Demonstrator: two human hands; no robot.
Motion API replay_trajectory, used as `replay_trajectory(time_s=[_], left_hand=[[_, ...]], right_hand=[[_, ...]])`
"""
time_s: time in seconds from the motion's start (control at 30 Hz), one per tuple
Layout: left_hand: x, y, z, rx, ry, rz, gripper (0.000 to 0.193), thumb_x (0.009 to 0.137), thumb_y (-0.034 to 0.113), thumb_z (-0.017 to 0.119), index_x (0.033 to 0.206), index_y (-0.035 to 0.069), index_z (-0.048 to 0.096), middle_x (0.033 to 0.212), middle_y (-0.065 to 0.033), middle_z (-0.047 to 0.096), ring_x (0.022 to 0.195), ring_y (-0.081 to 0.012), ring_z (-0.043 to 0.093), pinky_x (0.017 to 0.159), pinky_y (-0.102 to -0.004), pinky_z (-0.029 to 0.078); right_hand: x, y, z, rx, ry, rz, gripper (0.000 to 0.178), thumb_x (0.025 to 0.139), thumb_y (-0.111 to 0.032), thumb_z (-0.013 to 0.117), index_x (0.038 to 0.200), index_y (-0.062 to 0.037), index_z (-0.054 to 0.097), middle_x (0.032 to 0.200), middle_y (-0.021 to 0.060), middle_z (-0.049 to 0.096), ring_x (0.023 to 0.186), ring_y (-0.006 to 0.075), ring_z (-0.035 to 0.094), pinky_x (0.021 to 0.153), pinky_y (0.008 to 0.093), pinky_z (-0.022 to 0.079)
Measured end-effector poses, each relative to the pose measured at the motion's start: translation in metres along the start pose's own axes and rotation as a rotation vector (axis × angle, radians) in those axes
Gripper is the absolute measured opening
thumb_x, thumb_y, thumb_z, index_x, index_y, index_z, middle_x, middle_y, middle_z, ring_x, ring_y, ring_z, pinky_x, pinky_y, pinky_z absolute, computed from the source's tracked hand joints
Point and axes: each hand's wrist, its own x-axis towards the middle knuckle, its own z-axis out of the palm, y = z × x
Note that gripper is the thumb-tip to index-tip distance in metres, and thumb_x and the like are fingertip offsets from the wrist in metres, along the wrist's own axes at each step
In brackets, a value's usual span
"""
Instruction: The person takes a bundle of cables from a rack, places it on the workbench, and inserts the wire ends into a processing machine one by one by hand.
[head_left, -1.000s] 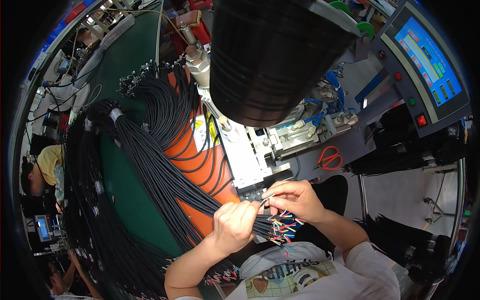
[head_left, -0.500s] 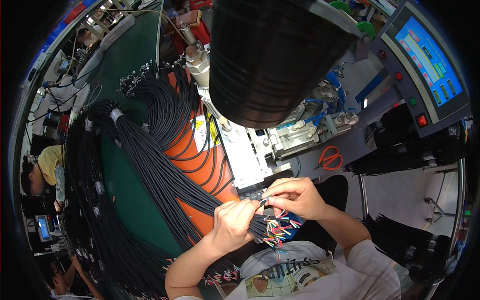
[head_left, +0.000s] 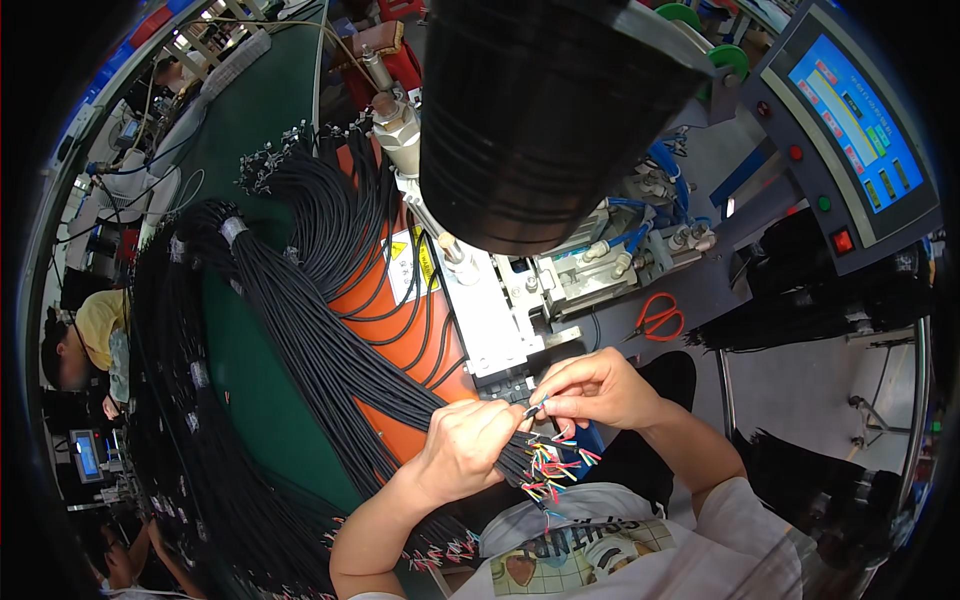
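My left hand (head_left: 470,445) grips a thick bundle of black cables (head_left: 330,350) near their stripped ends, where short coloured wires (head_left: 550,470) fan out. My right hand (head_left: 595,388) pinches one thin wire end between thumb and forefinger, right beside my left fingertips. Both hands sit just below the metal feed slot of a white and grey machine (head_left: 490,320) mounted on an orange base (head_left: 400,330).
A large black drum (head_left: 540,110) hangs overhead. A control panel with a blue screen (head_left: 850,120) stands at the right. Red-handled scissors (head_left: 657,318) lie on the machine table. More black cable bundles (head_left: 190,400) cover the green bench; another person (head_left: 85,340) sits at the left.
My hands stay almost in place; my right fingers have shifted slightly at the wire end next to my left hand.
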Motion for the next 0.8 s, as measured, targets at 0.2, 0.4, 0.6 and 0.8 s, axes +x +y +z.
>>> replay_trajectory(time_s=[0.2, 0.4, 0.6, 0.8], left_hand=[[0.002, 0.001, -0.001, 0.012, -0.06, 0.026, 0.033, 0.064, 0.012, 0.069, 0.093, 0.002, 0.057, 0.07, -0.0074, 0.055, 0.06, -0.0256, 0.059, 0.055, -0.0354, 0.046], [-0.002, 0.001, 0.004, 0.034, -0.05, 0.014, 0.032, 0.062, 0.01, 0.067, 0.091, 0.003, 0.057, 0.069, -0.0071, 0.054, 0.058, -0.0247, 0.059, 0.054, -0.0346, 0.045], [-0.006, 0.016, 0.011, 0.406, -0.004, -0.09, 0.04, 0.069, 0.008, 0.061, 0.107, -0.004, 0.062, 0.076, -0.0069, 0.055, 0.064, -0.0205, 0.057, 0.057, -0.0323, 0.044], [0.003, 0.016, 0.009, 0.299, -0.021, -0.152, 0.048, 0.066, 0.002, 0.06, 0.113, -0.007, 0.06, 0.087, -0.0104, 0.053, 0.075, -0.0232, 0.056, 0.064, -0.0331, 0.049]], right_hand=[[-0.003, 0.004, -0.003, -0.113, 0.021, -0.064, 0.015, 0.087, 0.002, 0.064, 0.101, 0.0062, 0.067, 0.093, 0.0111, 0.067, 0.065, 0.0092, 0.064, 0.057, 0.0189, 0.051], [-0.001, 0.001, 0.007, -0.491, 0.125, -0.171, 0.007, 0.082, 0.0, 0.068, 0.089, 0.0026, 0.067, 0.086, 0.0077, 0.065, 0.056, 0.0099, 0.061, 0.05, 0.0225, 0.047], [0.002, 0.008, 0.024, -1.261, 0.35, -0.557, 0.01, 0.078, -0.01, 0.064, 0.081, -0.0044, 0.057, 0.074, 0.0076, 0.053, 0.053, 0.0238, 0.057, 0.046, 0.0333, 0.045], [0.004, 0.004, 0.017, -1.144, 0.298, -0.377, 0.007, 0.08, -0.003, 0.062, 0.081, 0.0014, 0.056, 0.074, 0.0124, 0.056, 0.053, 0.0288, 0.057, 0.048, 0.0368, 0.045]])
